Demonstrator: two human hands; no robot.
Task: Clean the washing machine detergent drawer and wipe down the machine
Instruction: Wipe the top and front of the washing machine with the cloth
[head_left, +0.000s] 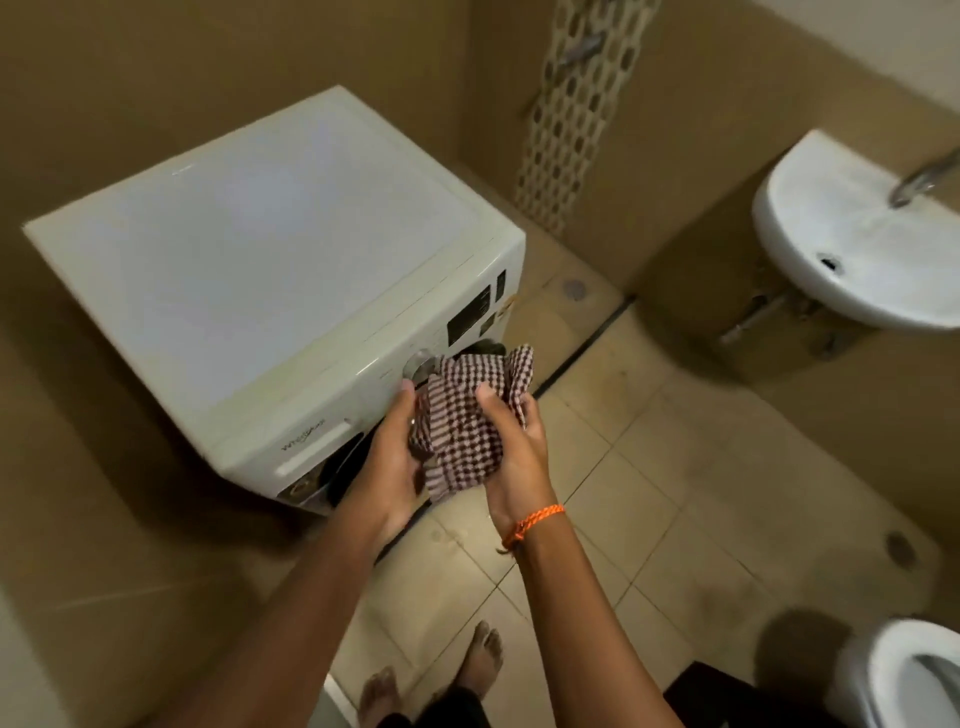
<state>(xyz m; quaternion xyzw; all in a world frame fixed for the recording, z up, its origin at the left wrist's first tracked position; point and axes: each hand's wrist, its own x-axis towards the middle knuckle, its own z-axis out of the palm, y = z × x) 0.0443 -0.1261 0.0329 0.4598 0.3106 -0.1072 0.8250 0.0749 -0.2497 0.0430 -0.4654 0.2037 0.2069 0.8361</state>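
Checked maroon-and-white cloth (462, 415) is bunched between both hands, in front of the washing machine (270, 270). Left hand (387, 457) grips its left side, fingers curled under the fabric; right hand (511, 441) clamps its right side, thumb pressed on top, an orange bracelet (530, 525) at the wrist. Just behind the cloth sits the machine's round dial (420, 364), partly hidden. Left of the grip, the closed detergent drawer (311, 444) bears a blurred logo that looks like "Whirlpool". Well right stand a white sink (852, 244) and toilet (904, 670).
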